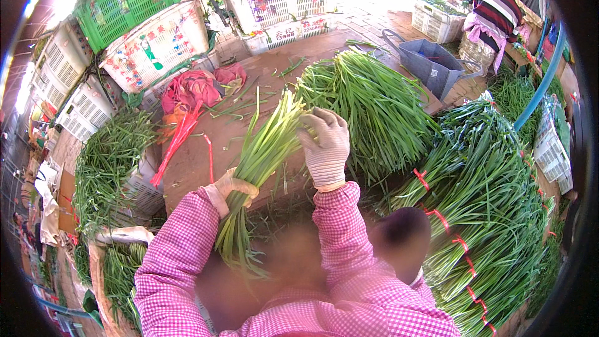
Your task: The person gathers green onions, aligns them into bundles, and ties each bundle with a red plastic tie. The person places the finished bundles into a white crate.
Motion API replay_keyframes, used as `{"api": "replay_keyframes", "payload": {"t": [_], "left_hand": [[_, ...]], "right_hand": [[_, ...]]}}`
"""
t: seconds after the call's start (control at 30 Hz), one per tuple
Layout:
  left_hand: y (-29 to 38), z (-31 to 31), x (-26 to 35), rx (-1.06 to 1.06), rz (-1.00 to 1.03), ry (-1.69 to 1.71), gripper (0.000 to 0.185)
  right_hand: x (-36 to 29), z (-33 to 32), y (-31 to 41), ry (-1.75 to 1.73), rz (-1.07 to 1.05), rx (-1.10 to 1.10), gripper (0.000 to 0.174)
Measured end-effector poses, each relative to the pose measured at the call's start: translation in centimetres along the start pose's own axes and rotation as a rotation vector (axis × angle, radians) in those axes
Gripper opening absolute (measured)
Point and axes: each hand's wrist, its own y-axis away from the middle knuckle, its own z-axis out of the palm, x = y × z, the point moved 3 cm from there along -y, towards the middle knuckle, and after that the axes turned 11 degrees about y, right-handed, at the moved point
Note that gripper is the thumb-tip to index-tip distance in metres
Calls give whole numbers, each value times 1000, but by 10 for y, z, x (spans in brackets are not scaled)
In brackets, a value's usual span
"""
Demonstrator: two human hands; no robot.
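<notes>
My left hand (236,187), in a pale glove, is closed around a bunch of garlic chives (266,145). The bunch is tilted, pale stem ends up and green leaf tips hanging below the fist. Beside the upper stems is my right hand (326,142) in a ribbed, dirty work glove. Its fingers are curled at the bunch's edge; whether they pinch a stem is hidden. A large loose heap of chives (369,107) lies on the brown board (224,150) just beyond my right hand.
Bundles tied with red ties (486,196) are piled at right. Red plastic strips (180,142) and a red cloth (192,89) lie on the board's left. A grey bag (428,63), white crates (154,49) and a green crate (128,4) stand beyond. A person (496,14) sits at far right.
</notes>
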Motion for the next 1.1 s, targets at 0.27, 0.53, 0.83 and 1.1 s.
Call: {"api": "replay_keyframes", "payload": {"t": [0.27, 0.53, 0.83, 1.1], "left_hand": [[1, -8, -1, -53, 39, 65, 53], [2, -2, 2, 35, 21, -101, 44], [3, 11, 8, -10, 34, -252, 44], [14, -6, 9, 93, 61, -227, 35]], "right_hand": [[-11, -8, -5, 400, -321, -224, 28], [-5, -11, -6, 353, -224, -143, 18], [8, -13, -3, 434, -129, -77, 12], [78, -48, -16, -367, 470, 311, 14]]}}
